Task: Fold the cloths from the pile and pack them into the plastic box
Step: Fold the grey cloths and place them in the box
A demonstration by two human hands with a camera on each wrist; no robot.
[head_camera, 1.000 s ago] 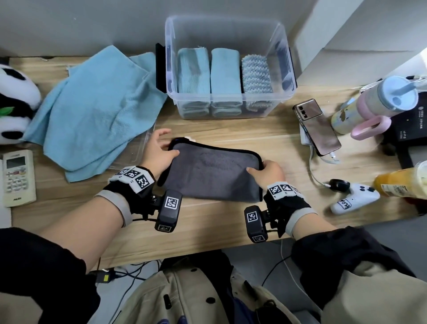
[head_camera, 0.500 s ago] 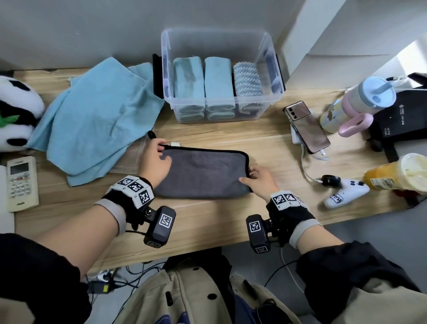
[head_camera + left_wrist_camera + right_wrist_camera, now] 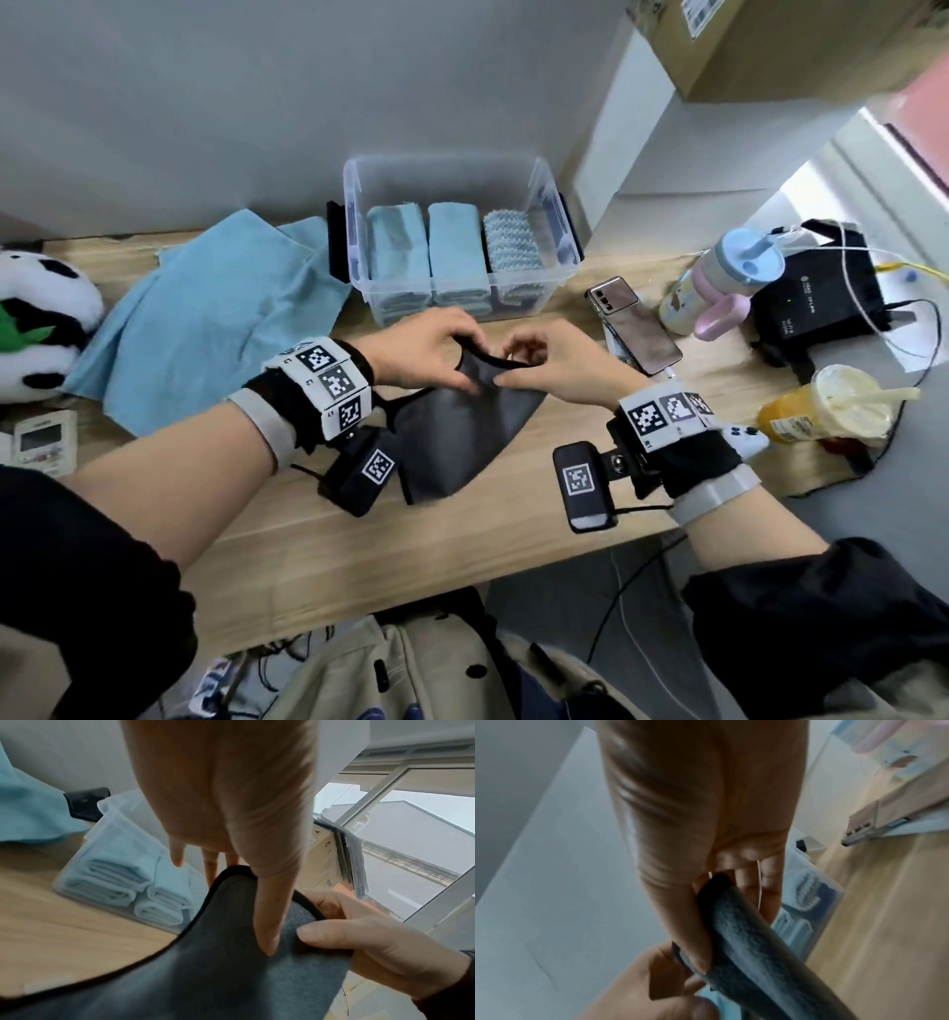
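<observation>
A dark grey cloth [image 3: 457, 437] with a black hem hangs above the wooden table [image 3: 359, 545], folded over. My left hand [image 3: 431, 349] pinches its top edge, thumb on the near face [image 3: 267, 933]. My right hand [image 3: 539, 365] pinches the same edge right beside it, and the grey cloth [image 3: 752, 939] runs under its thumb. Behind the hands stands the clear plastic box [image 3: 359, 216] holding two folded light blue cloths [image 3: 426, 262] and a folded ribbed blue-white cloth [image 3: 511, 246]. A loose light blue cloth [image 3: 215, 318] lies spread at the left.
A phone [image 3: 634, 324], a pastel cup [image 3: 724, 282], a black device [image 3: 816, 293], a yellow drink cup [image 3: 832, 406] and a white game controller [image 3: 744, 439] crowd the right side. A panda plush [image 3: 41, 324] and a remote [image 3: 43, 444] sit at the left.
The grey cloth lay flat with a hand at each end; both hands have come together and lifted it off the table by its top edge.
</observation>
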